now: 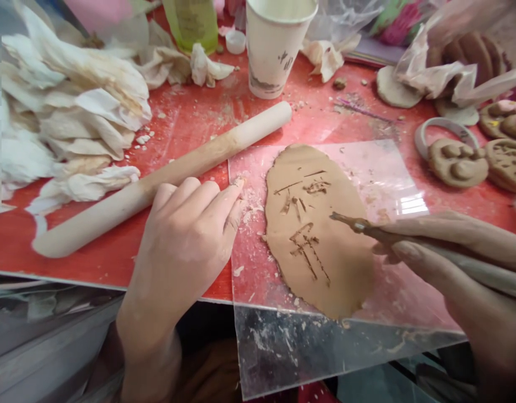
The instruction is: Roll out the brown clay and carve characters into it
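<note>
From where I'm standing, a red desk [186, 120] is carrying the whole muddle. A clear sheet [278, 347] is lying on it, its near end jutting past the desk's edge, so any hard pressing is better kept to the supported part. A heap of crumpled tissue [85, 112] is filling the far left, and a rolling pin [191, 162] is lying slantwise in front of it. The clay slab [346, 268] is resting flat on the sheet, between the two hands.

The left hand [195, 224] is resting beside the slab, near the pin, its fingers bent and close together; I can't tell whether they are gripping anything. Bracing the sheet there would be steadying the work without denting soft clay. The right hand [463, 294] is holding a carving tool [361, 225] like a pen, fingers closed around it. Its tip is pointing at smooth clay right of the incised marks [310, 254]; I can't be sure it is touching. Light, even strokes, with the wrist staying off the surface, should be giving cleaner lines. Pale crumbs [252, 201] are scattering the sheet, and brushing away any burrs would be helping too.
</note>
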`<state>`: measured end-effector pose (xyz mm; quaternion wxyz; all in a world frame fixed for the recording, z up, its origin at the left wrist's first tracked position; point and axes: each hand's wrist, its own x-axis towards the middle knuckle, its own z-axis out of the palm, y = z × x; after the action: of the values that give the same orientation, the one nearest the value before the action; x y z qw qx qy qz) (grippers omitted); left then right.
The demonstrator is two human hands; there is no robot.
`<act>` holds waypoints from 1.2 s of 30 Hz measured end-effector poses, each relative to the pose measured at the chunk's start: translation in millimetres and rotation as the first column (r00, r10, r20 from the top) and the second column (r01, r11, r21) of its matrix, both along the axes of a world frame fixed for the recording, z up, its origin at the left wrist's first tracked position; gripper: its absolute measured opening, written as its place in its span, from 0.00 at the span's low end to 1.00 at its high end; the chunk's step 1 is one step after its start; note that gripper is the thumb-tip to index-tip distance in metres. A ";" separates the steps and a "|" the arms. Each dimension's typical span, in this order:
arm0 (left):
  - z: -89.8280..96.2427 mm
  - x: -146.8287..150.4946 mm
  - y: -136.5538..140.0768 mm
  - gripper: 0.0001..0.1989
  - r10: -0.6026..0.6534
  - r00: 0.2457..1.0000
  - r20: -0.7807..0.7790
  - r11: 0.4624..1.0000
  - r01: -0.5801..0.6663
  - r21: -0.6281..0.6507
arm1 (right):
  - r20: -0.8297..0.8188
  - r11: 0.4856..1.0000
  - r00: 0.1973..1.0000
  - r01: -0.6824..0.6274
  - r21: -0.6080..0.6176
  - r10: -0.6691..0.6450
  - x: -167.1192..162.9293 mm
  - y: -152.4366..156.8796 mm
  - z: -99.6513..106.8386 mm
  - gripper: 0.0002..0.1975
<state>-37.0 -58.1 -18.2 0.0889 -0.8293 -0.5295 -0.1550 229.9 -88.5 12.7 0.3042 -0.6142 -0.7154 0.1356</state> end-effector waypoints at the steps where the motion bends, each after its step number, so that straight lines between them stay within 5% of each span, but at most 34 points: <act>1: 0.3 -0.1 -0.1 0.16 0.007 1.000 -0.006 1.000 -0.007 -0.007 | -0.017 1.000 1.000 0.002 -0.003 -0.002 -4.8 1.7 0.7 0.05; 10: 0.3 0.1 -0.3 0.16 -0.010 1.000 0.017 1.000 0.010 -0.002 | -0.149 0.999 0.988 -0.038 0.006 0.039 -5.7 8.0 -9.4 0.08; 16: 0.1 0.9 0.2 0.16 -0.008 1.000 0.012 1.000 0.008 0.002 | -0.181 0.992 0.976 0.121 -0.025 -0.124 -13.2 1.7 -4.0 0.04; 25: 2.1 1.1 -3.1 0.15 0.004 0.991 0.136 0.999 -0.009 0.042 | -0.070 0.989 0.988 -0.134 0.054 0.138 0.1 3.0 -13.3 0.10; 31: 0.3 1.4 -1.9 0.14 -0.013 0.994 0.105 0.999 0.009 0.036 | 0.143 0.883 0.889 -0.451 0.127 0.434 -8.6 -5.1 -15.1 0.13; 36: -1.1 0.9 -1.9 0.14 -0.004 0.996 0.094 0.999 -0.001 0.050 | 0.274 0.794 0.815 -0.569 0.214 0.511 -11.8 -14.4 -18.4 0.17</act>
<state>-36.1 -60.0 -19.3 0.0842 -0.8191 -0.5283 -0.2070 218.1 -102.9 -5.7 0.2639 -0.3429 -0.9002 0.0492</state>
